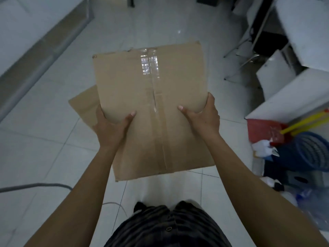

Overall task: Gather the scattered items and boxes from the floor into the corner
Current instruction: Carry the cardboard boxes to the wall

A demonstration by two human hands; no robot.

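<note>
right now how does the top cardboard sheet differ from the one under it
The top cardboard sheet shows nearly whole, with clear tape down its middle; the lower sheet shows only a corner at the left, no tape visible. Both are plain brown cardboard.

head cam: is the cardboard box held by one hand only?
No: the left hand and the right hand both grip the flattened cardboard box at its side edges, thumbs on top.
</note>
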